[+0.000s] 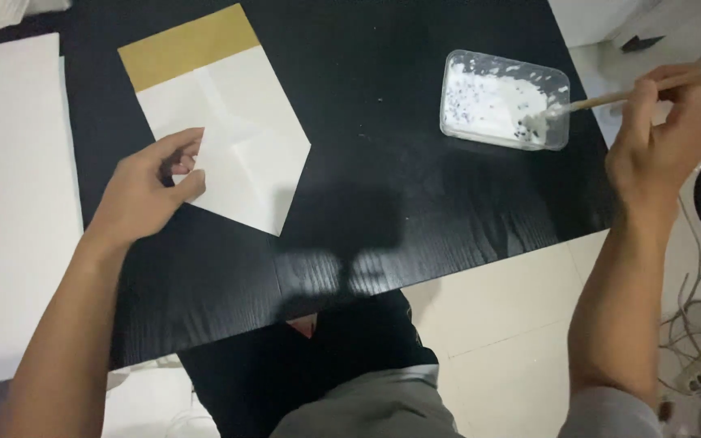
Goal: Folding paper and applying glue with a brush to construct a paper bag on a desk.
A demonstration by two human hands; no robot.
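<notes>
The thin wooden brush (610, 99) runs off the frame's right edge, its bristle tip sunk in white paste inside the clear rectangular plastic tray (504, 99) near the black wood-grain table (367, 203)'s right edge. The right hand (665, 134) pinches the handle, fingers closed around it. Bare tabletop lies between tray and the folded white paper with a tan band (222, 122), creased, pointed at one side. The left hand (149, 191) rests loosely curled on its lower-left edge, gripping nothing.
</notes>
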